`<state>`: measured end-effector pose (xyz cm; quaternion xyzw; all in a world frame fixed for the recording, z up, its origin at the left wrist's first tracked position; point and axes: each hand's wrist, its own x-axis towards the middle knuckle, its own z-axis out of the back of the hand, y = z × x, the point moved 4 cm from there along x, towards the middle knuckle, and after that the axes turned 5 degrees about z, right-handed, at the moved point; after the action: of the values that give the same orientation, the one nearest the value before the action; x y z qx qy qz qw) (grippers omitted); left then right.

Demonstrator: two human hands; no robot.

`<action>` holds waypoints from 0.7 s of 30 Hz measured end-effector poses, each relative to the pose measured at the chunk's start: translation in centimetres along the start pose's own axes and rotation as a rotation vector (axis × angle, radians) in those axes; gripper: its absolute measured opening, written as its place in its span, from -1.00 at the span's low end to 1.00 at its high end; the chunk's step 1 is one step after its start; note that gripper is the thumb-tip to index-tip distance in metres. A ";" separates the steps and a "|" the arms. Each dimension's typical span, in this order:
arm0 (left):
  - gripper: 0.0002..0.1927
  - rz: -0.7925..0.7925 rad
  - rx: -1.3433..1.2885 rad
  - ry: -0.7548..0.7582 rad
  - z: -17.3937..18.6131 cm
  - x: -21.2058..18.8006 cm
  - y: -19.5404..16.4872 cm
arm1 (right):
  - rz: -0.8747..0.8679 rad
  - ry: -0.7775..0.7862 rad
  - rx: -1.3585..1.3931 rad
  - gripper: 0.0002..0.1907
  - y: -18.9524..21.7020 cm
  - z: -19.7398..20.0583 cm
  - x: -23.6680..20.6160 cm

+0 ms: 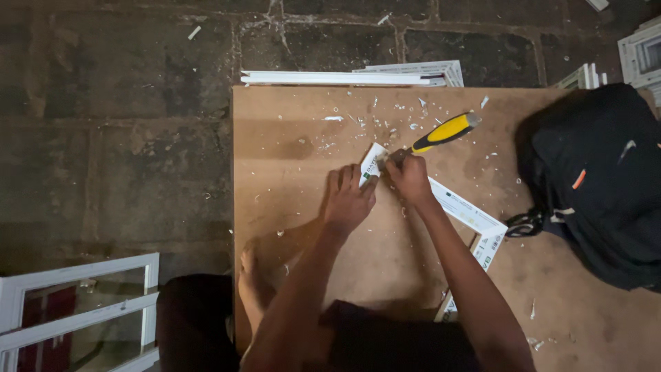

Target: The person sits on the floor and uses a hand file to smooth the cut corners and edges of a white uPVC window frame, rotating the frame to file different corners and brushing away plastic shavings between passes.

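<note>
A white plastic frame piece (463,208) lies on a brown board (289,151), bent at a corner near the right. My left hand (348,200) presses flat on the board and holds down the piece's upper end. My right hand (411,178) grips a tool with a yellow and black handle (446,132), its tip at the piece's end between my two hands. White shavings are scattered on the board around the tool.
A black backpack (599,179) sits on the board's right side. White profile strips (344,78) lie past the far edge. A white window frame (76,310) rests on the dark stone floor at lower left. My bare foot (252,286) is at the board's near edge.
</note>
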<state>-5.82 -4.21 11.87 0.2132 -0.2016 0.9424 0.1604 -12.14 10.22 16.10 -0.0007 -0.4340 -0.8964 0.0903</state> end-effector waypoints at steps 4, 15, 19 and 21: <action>-0.73 -0.100 0.069 -0.016 0.7 -0.5 -0.3 | 0.000 0.012 -0.137 -0.76 -1.4 0.7 -4.1; -0.82 0.390 -0.401 -0.127 -2.1 -0.4 3.0 | -0.175 -0.470 0.154 -0.81 -2.0 4.2 -23.8; -0.74 0.270 -0.339 -0.221 -1.1 1.8 0.9 | -0.188 -0.372 0.045 -0.81 -3.1 3.5 -22.9; -0.79 0.313 -0.400 0.097 -1.4 2.8 -0.3 | -0.156 -0.394 0.070 -0.82 -3.6 3.8 -21.1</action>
<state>-8.60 -2.72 12.08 0.0980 -0.4066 0.9063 0.0610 7.72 18.78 13.94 -0.1392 -0.4730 -0.8675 -0.0661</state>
